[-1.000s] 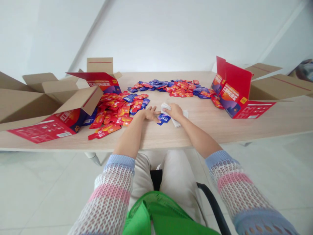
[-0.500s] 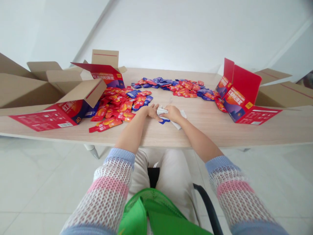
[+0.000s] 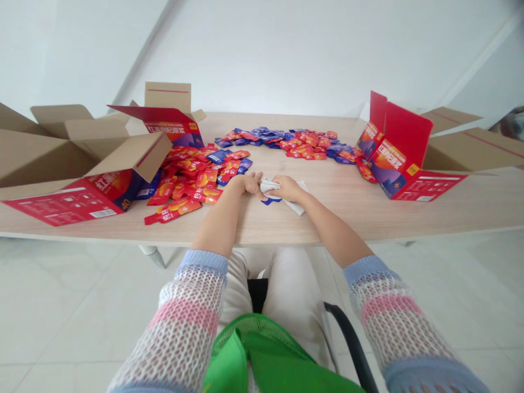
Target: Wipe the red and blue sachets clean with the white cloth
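Note:
My right hand (image 3: 285, 188) is closed on a folded white tissue (image 3: 295, 206) and presses it onto a blue sachet (image 3: 272, 201) lying on the table. Against the left end of that sachet, my left hand (image 3: 254, 184) holds it down, a couple of fingers slightly raised. Most of the sachet is hidden under the tissue and hands. Just left of my left hand spreads a pile of red sachets (image 3: 207, 178) with some blue ones among them.
Two open red cartons, one nearer (image 3: 65, 204) and one behind (image 3: 176, 131), stand at the left. Another open carton (image 3: 391, 164) stands at the right. A row of red and blue sachets (image 3: 305, 146) curves along the back of the wooden table (image 3: 339, 218). A chair armrest (image 3: 347, 338) is beside me.
The view has shifted slightly. My right hand with the tissue has barely moved over the blue sachet, and the fingers of my left hand have lifted a little.

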A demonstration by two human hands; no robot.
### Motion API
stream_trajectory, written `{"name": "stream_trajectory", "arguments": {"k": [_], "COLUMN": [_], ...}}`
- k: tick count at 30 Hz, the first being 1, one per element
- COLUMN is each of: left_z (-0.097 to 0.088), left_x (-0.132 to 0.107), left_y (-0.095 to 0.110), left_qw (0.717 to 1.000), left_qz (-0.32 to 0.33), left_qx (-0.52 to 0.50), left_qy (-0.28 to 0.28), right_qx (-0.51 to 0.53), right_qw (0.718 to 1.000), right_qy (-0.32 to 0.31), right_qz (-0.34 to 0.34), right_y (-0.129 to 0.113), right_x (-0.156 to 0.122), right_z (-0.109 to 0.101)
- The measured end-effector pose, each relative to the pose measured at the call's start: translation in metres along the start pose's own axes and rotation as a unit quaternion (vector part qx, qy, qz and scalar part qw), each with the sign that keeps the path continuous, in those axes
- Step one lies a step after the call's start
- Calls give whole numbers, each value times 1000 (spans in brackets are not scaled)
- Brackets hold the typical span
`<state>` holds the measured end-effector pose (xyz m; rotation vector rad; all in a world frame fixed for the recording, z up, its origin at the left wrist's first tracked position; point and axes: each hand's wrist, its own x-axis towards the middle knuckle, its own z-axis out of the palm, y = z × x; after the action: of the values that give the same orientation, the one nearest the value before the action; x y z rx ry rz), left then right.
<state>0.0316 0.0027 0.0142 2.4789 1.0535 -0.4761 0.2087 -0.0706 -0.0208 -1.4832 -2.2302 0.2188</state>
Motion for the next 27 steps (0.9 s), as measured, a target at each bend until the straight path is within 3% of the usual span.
{"name": "stream_trajectory", "arguments": {"k": [5, 10, 16, 22, 27], "left_z": [-3, -5, -5, -6, -5], "left_x": [1, 0, -8, -9, -9], "left_y": [-1, 0, 4, 5, 5], "left_qw": [1000, 999, 999, 999, 999], "left_qz": [21, 32, 34, 33, 25], "left_qx": [-3, -8, -21, -11, -14], "left_qy": [-12, -14, -10, -24, -24], "right_qx": [88, 153, 190, 150, 17], "right_qw": [994, 981, 970, 968, 948], "right_qy": [-48, -106, -148, -70, 50], "right_qz": [-36, -54, 35, 190, 313], "right_y": [14, 11, 19, 53, 73], "right_x": [-3, -5, -7, -17, -27], "right_z": [-5, -10, -19, -34, -44]}}
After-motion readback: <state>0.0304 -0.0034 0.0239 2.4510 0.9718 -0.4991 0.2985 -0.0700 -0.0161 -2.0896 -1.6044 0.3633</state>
